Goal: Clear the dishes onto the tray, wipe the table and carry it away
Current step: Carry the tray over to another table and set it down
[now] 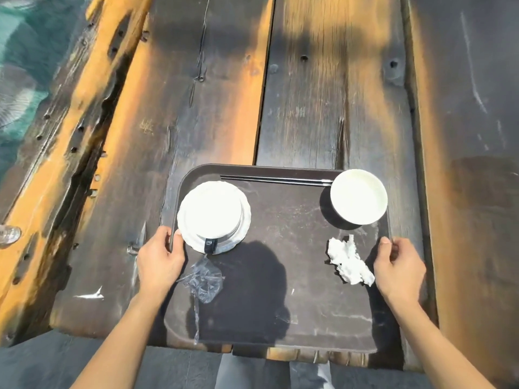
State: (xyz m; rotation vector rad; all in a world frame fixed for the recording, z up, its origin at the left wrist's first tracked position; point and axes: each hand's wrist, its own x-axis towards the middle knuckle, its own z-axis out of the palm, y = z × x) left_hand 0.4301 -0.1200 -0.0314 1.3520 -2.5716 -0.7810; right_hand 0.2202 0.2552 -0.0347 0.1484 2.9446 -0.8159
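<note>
A dark brown tray [280,318] lies at the near edge of the wooden table [309,94]. On it at the left sits a white cup on a white saucer [244,220], and a white bowl [358,196] stands at the far right corner. Black chopsticks [275,179] lie along the far rim. A crumpled white tissue [349,261] rests at the right, a clear plastic wrapper [203,279] at the left. My left hand [160,259] grips the tray's left rim. My right hand [398,265] grips the right rim.
The table is made of dark, worn planks with orange patches and gaps between them. A small glass object [8,234] shows at the far left edge. Teal flooring [22,66] lies beyond the table's left side. Grey floor is under the near edge.
</note>
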